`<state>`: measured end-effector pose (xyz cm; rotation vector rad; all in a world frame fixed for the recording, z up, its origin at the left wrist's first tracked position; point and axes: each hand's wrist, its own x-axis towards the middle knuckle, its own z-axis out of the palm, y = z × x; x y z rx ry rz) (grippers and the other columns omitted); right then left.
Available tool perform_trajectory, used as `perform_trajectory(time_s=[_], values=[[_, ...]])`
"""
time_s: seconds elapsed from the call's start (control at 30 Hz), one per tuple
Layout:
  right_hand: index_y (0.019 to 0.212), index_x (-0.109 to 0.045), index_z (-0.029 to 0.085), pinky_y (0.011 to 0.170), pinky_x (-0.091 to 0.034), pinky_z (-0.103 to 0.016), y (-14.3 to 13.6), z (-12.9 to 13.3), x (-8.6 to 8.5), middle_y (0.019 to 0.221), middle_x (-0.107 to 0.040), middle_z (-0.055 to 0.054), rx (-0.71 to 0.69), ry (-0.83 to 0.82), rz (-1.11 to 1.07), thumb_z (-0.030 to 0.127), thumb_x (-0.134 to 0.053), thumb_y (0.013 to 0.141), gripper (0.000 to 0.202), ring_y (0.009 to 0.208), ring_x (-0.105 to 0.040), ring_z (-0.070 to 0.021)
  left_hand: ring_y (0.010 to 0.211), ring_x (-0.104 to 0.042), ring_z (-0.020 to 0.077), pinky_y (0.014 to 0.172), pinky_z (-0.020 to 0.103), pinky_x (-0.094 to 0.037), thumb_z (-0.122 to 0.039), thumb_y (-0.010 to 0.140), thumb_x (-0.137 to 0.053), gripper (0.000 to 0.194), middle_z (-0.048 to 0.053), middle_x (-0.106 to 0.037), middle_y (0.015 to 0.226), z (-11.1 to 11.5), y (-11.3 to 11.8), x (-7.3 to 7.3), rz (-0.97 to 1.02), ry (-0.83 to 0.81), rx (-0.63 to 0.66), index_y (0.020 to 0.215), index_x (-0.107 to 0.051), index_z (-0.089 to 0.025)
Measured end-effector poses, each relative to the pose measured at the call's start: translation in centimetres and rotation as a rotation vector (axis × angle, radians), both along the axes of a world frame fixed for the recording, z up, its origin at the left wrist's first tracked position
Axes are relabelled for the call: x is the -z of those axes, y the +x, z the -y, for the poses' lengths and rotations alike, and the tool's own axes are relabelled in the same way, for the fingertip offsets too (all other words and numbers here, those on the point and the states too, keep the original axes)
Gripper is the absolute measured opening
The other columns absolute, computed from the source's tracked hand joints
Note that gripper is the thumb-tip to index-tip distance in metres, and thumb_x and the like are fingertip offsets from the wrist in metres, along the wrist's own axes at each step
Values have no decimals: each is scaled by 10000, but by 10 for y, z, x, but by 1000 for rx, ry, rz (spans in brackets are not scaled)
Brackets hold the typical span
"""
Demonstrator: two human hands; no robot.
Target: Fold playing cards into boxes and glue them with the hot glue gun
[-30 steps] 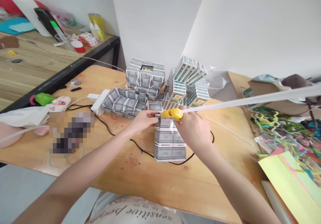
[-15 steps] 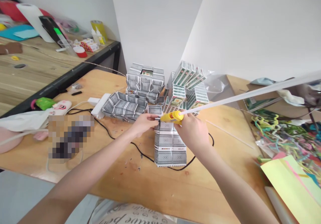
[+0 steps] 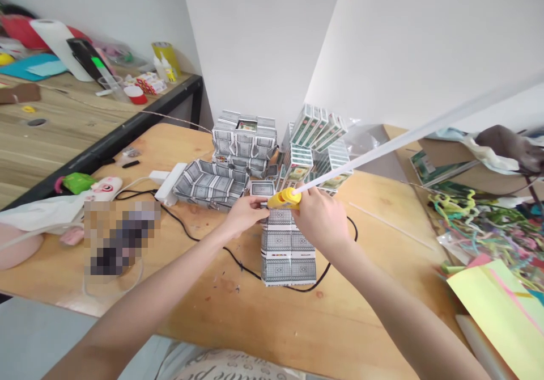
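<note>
My right hand (image 3: 322, 218) is wrapped round a yellow hot glue gun (image 3: 285, 198), its nozzle end pointing left. A long white glue stick (image 3: 361, 156) runs out of its back, up to the right. Under it lies a panel of joined playing cards (image 3: 289, 249) with grey patterned backs. At the panel's far left edge my left hand (image 3: 244, 218) has its fingers closed on the cards, close to the gun's front. The fingertips and the nozzle tip are partly hidden. A single grey card (image 3: 262, 188) shows just beyond them.
Behind stand a folded-card box (image 3: 244, 139), an open card tray (image 3: 210, 181) and stacked card packs (image 3: 300, 159). A black cable (image 3: 232, 255) loops round the panel. At left is a white power strip (image 3: 170, 184); at right, a thin glue stick (image 3: 391, 226) and colourful scraps (image 3: 488, 227).
The glue gun and my right hand have shifted slightly left, and the glue stick's far end has swung upward. My left hand stays at the panel's edge. The view has tilted slightly.
</note>
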<state>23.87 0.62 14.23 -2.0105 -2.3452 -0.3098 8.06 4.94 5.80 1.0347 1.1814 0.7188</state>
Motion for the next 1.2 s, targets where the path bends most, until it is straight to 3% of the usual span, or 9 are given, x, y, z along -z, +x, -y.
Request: perform_trajectory(time_s=[0.23, 0.37, 0.5, 0.7, 0.87, 1.0, 1.1, 1.2], values=[[970, -527, 162, 501, -326, -274, 1, 3, 10, 900, -638, -72, 68, -60, -19, 124, -450, 827, 167, 701, -619, -179, 671, -640, 143, 551, 216, -478, -99, 639, -619, 410, 53, -712, 808, 5, -1, 3, -21, -20, -72, 1048, -648, -113], [993, -551, 166, 535, -377, -265, 1, 7, 18, 878, -654, -81, 120, -50, -146, 193, -469, 840, 176, 737, -636, -201, 672, -641, 136, 550, 205, -475, -100, 642, -623, 403, 50, -716, 819, 7, -1, 3, -43, -23, -100, 1043, -651, -124], [927, -610, 161, 599, -442, -275, 11, 13, 29, 826, -685, -99, 166, -161, -516, 282, -544, 810, 180, 771, -653, -229, 695, -651, 145, 551, 205, -480, -104, 634, -629, 404, 58, -722, 863, 9, -5, 2, -77, -27, -126, 1036, -656, -130], [864, -627, 145, 514, -488, -293, 26, 39, 45, 550, -631, -12, 279, -448, -1343, 376, -587, 753, 259, 485, -605, -182, 756, -662, 159, 571, 204, -489, -110, 632, -630, 416, 76, -721, 918, 9, -8, 1, -76, -50, -120, 1047, -646, -126], [816, -603, 139, 419, -410, -225, 23, 54, 61, 554, -607, -6, 345, -274, -1674, 428, -675, 693, 322, 460, -544, -129, 774, -662, 150, 592, 197, -496, -98, 653, -605, 399, 72, -719, 939, 8, -7, 2, -25, -93, -114, 1049, -639, -132], [872, -584, 154, 427, -445, -238, 20, 58, 69, 764, -663, -55, 349, -244, -1772, 484, -650, 719, 369, 500, -559, -124, 765, -663, 151, 594, 202, -499, -90, 644, -609, 409, 70, -721, 934, 9, -8, 4, 2, -94, -120, 1049, -642, -135], [833, -605, 164, 516, -506, -270, 18, 59, 64, 705, -652, -43, 271, -258, -1738, 489, -621, 752, 336, 586, -614, -163, 797, -668, 171, 608, 214, -505, -100, 632, -626, 418, 74, -725, 927, 11, -9, 4, 3, -79, -140, 1049, -647, -135], [739, -623, 163, 579, -506, -270, 14, 58, 56, 660, -645, -41, 199, -256, -1557, 477, -601, 780, 317, 587, -604, -155, 836, -670, 196, 631, 238, -515, -123, 623, -645, 430, 91, -724, 946, 13, -9, 4, 9, -43, -161, 1053, -646, -121]])
